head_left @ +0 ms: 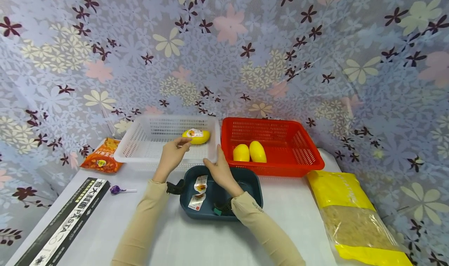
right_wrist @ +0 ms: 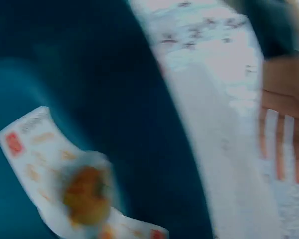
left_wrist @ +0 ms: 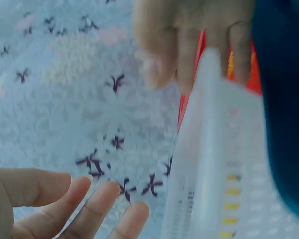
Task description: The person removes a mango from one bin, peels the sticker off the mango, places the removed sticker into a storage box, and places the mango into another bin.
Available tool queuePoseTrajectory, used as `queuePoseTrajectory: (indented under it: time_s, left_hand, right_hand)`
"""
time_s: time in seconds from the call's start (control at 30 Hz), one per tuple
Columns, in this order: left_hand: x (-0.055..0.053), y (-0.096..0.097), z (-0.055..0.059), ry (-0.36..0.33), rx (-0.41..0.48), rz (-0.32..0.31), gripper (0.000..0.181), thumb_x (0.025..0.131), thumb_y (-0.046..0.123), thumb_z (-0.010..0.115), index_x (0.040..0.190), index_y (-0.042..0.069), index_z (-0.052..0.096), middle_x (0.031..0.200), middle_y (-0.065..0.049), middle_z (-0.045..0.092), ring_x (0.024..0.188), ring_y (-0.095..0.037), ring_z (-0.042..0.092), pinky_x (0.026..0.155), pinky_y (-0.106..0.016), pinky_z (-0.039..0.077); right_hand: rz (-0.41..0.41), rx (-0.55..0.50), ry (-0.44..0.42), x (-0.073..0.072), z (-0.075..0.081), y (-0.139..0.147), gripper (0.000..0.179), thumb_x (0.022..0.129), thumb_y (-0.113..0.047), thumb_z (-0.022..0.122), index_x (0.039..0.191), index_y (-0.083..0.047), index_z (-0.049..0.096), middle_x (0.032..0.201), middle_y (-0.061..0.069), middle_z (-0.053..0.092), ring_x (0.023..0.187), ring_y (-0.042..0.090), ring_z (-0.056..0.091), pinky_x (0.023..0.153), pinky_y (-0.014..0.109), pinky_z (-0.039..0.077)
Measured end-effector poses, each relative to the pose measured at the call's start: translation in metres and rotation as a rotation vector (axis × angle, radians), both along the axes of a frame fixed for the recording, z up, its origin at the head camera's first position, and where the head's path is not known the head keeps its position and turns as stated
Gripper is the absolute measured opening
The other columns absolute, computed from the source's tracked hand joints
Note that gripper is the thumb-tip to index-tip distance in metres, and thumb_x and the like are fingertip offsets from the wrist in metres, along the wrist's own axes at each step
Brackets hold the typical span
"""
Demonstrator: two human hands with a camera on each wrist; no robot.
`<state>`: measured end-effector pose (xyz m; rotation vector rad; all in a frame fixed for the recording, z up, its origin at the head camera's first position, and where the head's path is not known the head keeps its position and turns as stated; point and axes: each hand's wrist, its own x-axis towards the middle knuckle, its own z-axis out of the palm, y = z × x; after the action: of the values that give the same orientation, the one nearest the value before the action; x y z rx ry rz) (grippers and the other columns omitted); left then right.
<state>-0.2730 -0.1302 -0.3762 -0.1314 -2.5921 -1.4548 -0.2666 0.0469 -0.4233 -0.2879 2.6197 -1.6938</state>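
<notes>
My left hand [head_left: 172,156] is over the front rim of the white basket [head_left: 154,157], its fingers loosely bent and holding nothing. Just beyond its fingertips, a yellow mango [head_left: 201,138] with a printed label lies in that basket. My right hand [head_left: 221,171] is at the basket's front right corner, thumb spread and fingers extended. Below both wrists is a dark blue tub [head_left: 257,188]; two printed labels [head_left: 200,184] show inside it. In the left wrist view the left fingers [left_wrist: 97,204] are apart beside the white basket, and the right fingers [left_wrist: 187,59] overlap its rim.
A red basket [head_left: 280,166] with two yellow mangoes [head_left: 257,152] adjoins the white one. To the left are an orange snack bag [head_left: 103,155], a purple lollipop [head_left: 115,189] and a pasta box [head_left: 64,223]. A yellow bag [head_left: 357,215] lies at right. Flowered cloth backs the table.
</notes>
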Motion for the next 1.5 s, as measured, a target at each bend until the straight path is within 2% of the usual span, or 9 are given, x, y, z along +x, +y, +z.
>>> queuePoseTrajectory:
  time_s: [0.13,0.3,0.5,0.67,0.77,0.97,1.13,1.3,1.5]
  left_hand:
    - [-0.020,-0.010,0.007,-0.059,-0.019,-0.021,0.037,0.101,0.023,0.049,0.130,0.003,0.059,0.122,-0.021,0.065,0.105,-0.035,0.065,0.087,-0.045,0.052]
    - [-0.052,-0.021,0.016,-0.165,-0.028,-0.072,0.040,0.102,0.022,0.045,0.137,0.004,0.053,0.135,-0.021,0.057,0.116,-0.036,0.059,0.094,-0.044,0.051]
    - [-0.092,-0.028,0.024,-0.331,0.106,-0.222,0.050,0.102,0.023,0.045,0.147,0.004,0.037,0.152,-0.021,0.037,0.137,-0.040,0.040,0.111,-0.055,0.036]
    - [-0.114,-0.031,0.015,-0.504,0.189,-0.248,0.056,0.102,0.024,0.045,0.153,0.009,0.028,0.160,-0.015,0.024,0.145,-0.039,0.028,0.116,-0.055,0.029]
    - [-0.122,-0.036,0.003,-0.555,0.117,-0.217,0.058,0.101,0.026,0.046,0.154,0.011,0.027,0.161,-0.015,0.022,0.146,-0.039,0.023,0.115,-0.055,0.030]
    - [-0.136,-0.043,-0.022,-0.532,-0.011,-0.162,0.064,0.097,0.028,0.047,0.154,0.008,0.025,0.160,-0.021,0.018,0.145,-0.044,0.020,0.112,-0.060,0.030]
    - [-0.145,-0.034,-0.043,-0.549,0.068,-0.124,0.067,0.097,0.025,0.049,0.155,0.006,0.019,0.159,-0.023,0.019,0.145,-0.043,0.021,0.114,-0.057,0.031]
    - [-0.144,-0.016,-0.047,-0.565,0.119,-0.134,0.071,0.096,0.025,0.051,0.155,0.005,0.015,0.158,-0.024,0.021,0.144,-0.041,0.025,0.113,-0.053,0.034]
    - [-0.152,-0.001,-0.055,-0.520,0.002,-0.099,0.071,0.091,0.019,0.056,0.153,0.005,0.025,0.156,-0.022,0.027,0.141,-0.040,0.031,0.113,-0.053,0.033]
  right_hand:
    - [-0.108,-0.042,0.006,-0.010,-0.012,-0.009,0.078,0.097,-0.031,0.054,0.155,-0.004,0.010,0.161,0.016,0.015,0.147,0.035,0.021,0.120,0.055,0.018]
    - [-0.174,-0.029,0.047,-0.023,-0.024,-0.008,0.078,0.096,-0.034,0.054,0.155,-0.008,0.011,0.162,0.014,0.016,0.147,0.034,0.022,0.119,0.057,0.018]
    - [-0.158,0.018,0.091,-0.031,-0.030,-0.001,0.084,0.093,-0.034,0.061,0.155,-0.007,0.013,0.161,0.015,0.018,0.146,0.035,0.024,0.119,0.056,0.020]
    - [-0.144,0.064,0.119,-0.033,-0.031,-0.003,0.089,0.091,-0.039,0.064,0.155,-0.007,0.012,0.161,0.015,0.019,0.146,0.034,0.025,0.119,0.051,0.022]
    - [-0.110,0.075,0.126,-0.031,-0.031,-0.009,0.089,0.092,-0.039,0.063,0.156,-0.006,0.010,0.162,0.015,0.017,0.147,0.033,0.024,0.120,0.051,0.022]
    - [-0.051,0.109,0.143,-0.024,-0.030,-0.019,0.084,0.094,-0.039,0.060,0.155,-0.006,0.013,0.162,0.014,0.017,0.147,0.034,0.025,0.118,0.052,0.025]
    - [-0.044,0.143,0.135,-0.017,-0.026,-0.022,0.083,0.095,-0.038,0.059,0.155,-0.004,0.014,0.162,0.015,0.017,0.147,0.035,0.026,0.117,0.051,0.027]
    - [-0.062,0.147,0.126,-0.011,-0.023,-0.019,0.083,0.095,-0.038,0.058,0.155,-0.002,0.013,0.162,0.017,0.017,0.147,0.034,0.024,0.117,0.051,0.026]
    - [-0.077,0.169,0.118,-0.007,-0.022,-0.013,0.083,0.096,-0.038,0.057,0.155,-0.001,0.011,0.162,0.017,0.015,0.147,0.036,0.024,0.117,0.050,0.027]
